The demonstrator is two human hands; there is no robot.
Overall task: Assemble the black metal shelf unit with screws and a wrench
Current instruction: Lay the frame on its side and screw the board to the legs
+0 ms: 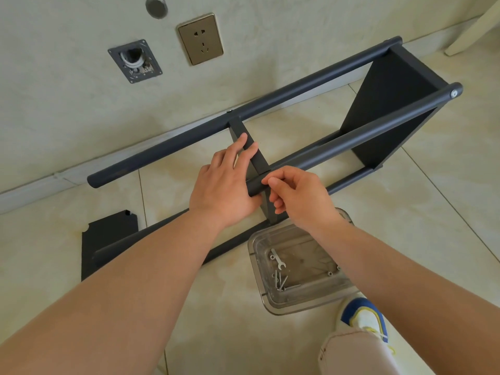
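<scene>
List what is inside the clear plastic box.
The clear plastic box holds a small wrench, several screws and a few nuts. The right forearm covers its far corner.

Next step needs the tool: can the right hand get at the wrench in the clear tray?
Probably yes: the wrench lies uncovered in the open clear tray, just below the right hand, though its fingers are busy at the black tube.
</scene>
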